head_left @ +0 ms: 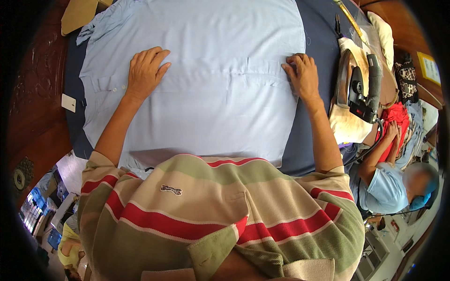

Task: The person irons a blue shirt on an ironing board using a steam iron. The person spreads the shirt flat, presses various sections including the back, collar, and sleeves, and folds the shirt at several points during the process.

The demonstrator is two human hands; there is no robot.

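Observation:
A light blue shirt [206, 112] lies spread over a dark blue cloth-covered table, its buttons and collar end to the left and its hem to the right. On the placket near the buttons rests my left hand [146, 75], palm down, thumb apart from the fingers. At the hem edge my right hand [304, 77] has its fingers curled and its thumb close to them, pinching the fabric. A crease runs across the shirt between both hands. To the right of my right hand, a clothes iron [361, 89] with a wrapped grey handle stands on a scorched pale cloth [349, 124].
A yellow measuring tape [349, 18] and dark scissors-like tool [338, 25] lie at the far right. A white tag [68, 103] sits at the left edge, cardboard [78, 15] behind it. At right, a person in light blue [386, 187] handles red fabric [396, 114].

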